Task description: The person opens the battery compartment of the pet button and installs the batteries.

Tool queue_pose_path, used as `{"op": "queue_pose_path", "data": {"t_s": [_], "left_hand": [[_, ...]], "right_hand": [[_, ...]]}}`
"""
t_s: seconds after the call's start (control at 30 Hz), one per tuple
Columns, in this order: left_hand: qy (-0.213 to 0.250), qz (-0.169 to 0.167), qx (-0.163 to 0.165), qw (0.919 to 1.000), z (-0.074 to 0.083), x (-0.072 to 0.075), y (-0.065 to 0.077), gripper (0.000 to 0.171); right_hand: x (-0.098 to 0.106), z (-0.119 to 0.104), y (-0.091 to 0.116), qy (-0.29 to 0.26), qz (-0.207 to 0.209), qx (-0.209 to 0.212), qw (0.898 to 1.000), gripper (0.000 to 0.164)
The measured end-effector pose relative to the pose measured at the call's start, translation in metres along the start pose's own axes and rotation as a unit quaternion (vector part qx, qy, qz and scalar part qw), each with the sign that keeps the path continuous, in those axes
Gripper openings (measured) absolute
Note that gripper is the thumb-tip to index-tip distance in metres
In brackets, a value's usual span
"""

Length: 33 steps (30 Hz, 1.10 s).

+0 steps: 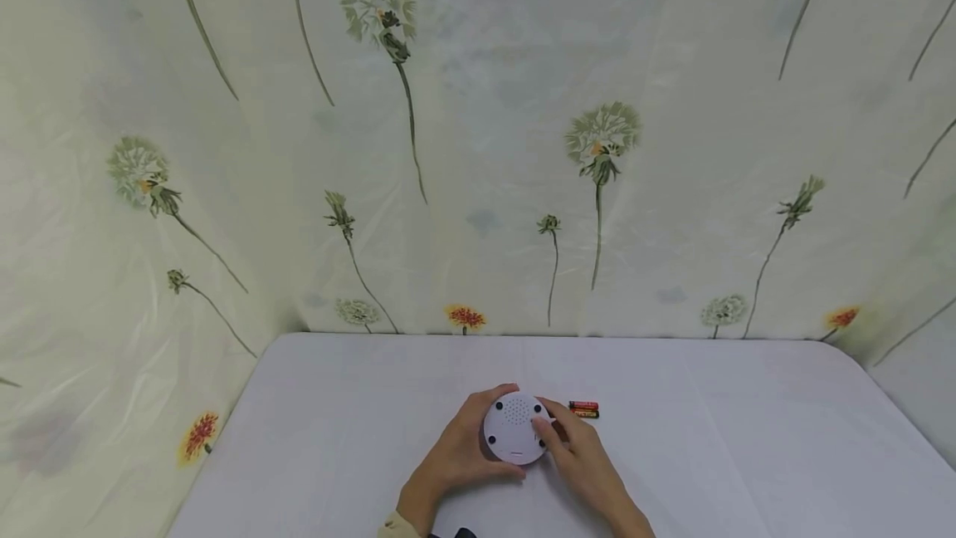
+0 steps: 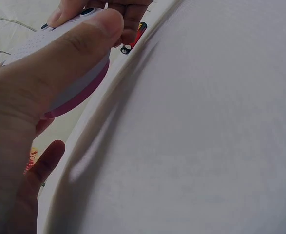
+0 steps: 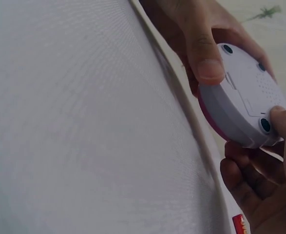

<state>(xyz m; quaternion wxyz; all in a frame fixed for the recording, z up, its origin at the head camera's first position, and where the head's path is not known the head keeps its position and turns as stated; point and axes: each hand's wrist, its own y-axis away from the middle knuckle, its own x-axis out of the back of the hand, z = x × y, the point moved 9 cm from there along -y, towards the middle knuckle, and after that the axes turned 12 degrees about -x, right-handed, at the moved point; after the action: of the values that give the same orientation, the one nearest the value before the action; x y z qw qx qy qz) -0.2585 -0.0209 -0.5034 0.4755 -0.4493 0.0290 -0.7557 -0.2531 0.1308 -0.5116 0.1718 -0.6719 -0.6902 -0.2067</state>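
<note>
A round white plastic device is held above the table with its flat base facing up. The base carries a patch of small speaker holes, several dark round feet and a battery cover, whose outline shows in the right wrist view. Pink edging runs round its lower side. My left hand grips it from the left, thumb and fingers spread round the rim. At the right edge my right hand pinches it, thumb on the base and fingers curled below. Two red-and-black batteries lie just beyond the right hand.
A white cloth covers the table. Behind and beside it hangs a pale curtain printed with dandelions. Part of a small dark object shows at the bottom edge of the head view; its kind cannot be told.
</note>
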Motion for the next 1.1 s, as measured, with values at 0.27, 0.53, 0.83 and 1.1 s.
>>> {"op": "queue_pose_path", "data": {"t_s": [0.27, 0.53, 0.83, 1.1], "left_hand": [[-0.013, -0.016, 0.015, 0.9997, -0.0025, -0.003, 0.0019, 0.112], [-0.023, -0.009, 0.025, 0.9994, -0.005, -0.0006, 0.0028, 0.106], [-0.023, -0.004, 0.049, 0.9985, -0.0103, -0.0019, 0.0043, 0.106], [-0.029, -0.008, 0.052, 0.9982, -0.0098, -0.0009, 0.0038, 0.105]], "right_hand": [[-0.0005, 0.0013, 0.0003, 0.006, 0.0, -0.01, 1.0, 0.039], [-0.0012, 0.0026, -0.0013, 0.006, -0.001, -0.02, 1.0, 0.039], [0.0016, 0.0022, 0.0013, 0.027, 0.013, -0.019, 0.999, 0.04], [0.0054, -0.0014, 0.003, 0.041, 0.02, -0.021, 0.999, 0.04]]}}
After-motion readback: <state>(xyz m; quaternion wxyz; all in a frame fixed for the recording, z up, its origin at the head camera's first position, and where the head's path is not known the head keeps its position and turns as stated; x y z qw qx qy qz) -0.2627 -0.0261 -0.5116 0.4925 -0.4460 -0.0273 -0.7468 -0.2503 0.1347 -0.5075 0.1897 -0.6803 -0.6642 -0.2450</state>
